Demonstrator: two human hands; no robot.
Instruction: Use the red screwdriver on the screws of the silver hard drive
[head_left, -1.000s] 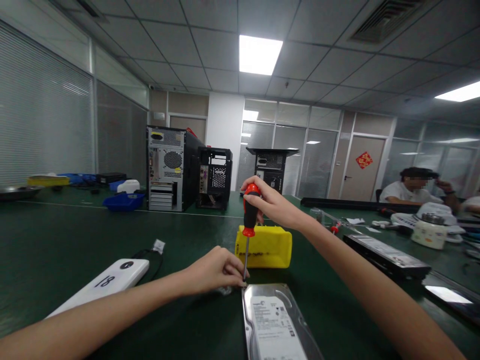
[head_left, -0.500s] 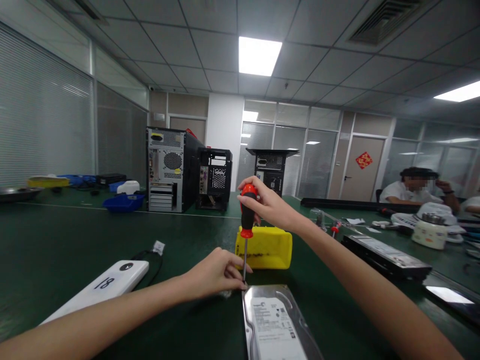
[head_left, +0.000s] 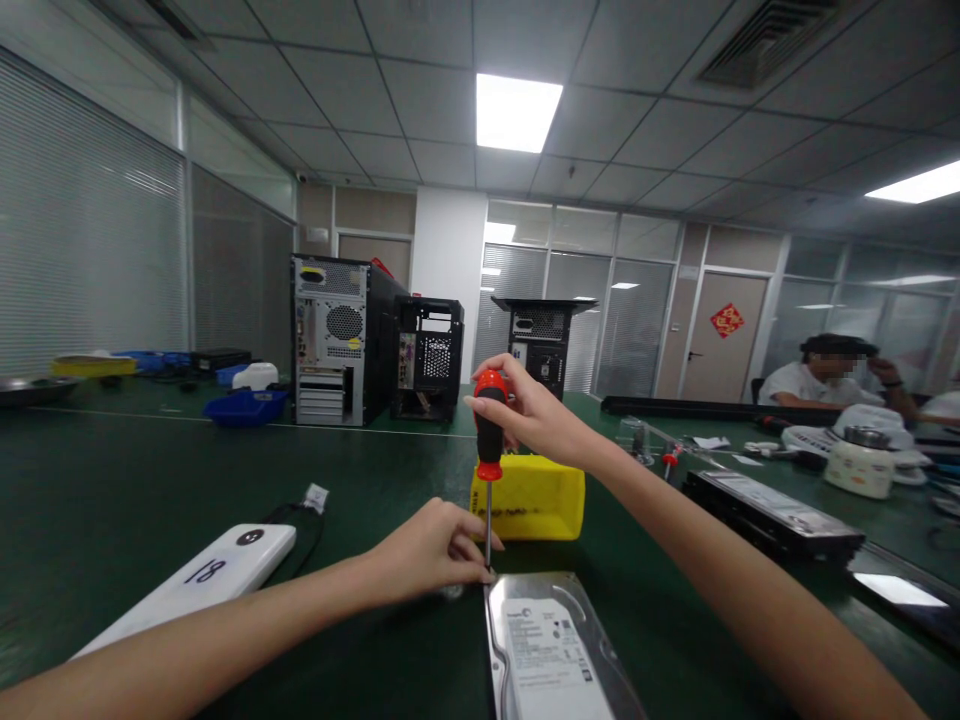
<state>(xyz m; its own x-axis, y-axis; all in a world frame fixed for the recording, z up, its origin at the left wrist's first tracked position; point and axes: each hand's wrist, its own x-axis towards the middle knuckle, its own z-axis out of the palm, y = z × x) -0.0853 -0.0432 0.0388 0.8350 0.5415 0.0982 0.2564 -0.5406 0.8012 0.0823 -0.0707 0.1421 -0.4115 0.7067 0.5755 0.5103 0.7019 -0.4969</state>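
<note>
Beside hard drive [head_left: 546, 650], screwdriver [head_left: 490, 440] in right hand [head_left: 532, 408], more upright than before

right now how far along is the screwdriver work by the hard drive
Looks done: the screwdriver is set nearly upright, tip down beside the far left corner of the hard drive. In hand: the right hand grips its handle; the left hand steadies around the tip. Left: probably lifting the tool away; fingers hide whether any screw is seated.

Screwdriver [head_left: 490, 425]: red/blk handle, thin metal shaft, approx vert, held in R hand [head_left: 517, 405]. Tip end by HDD [head_left: 551, 650] far L corner, at L hand [head_left: 439, 545] fingertips. HDD: silver w/ white label, label side up, lower ctr.
</note>
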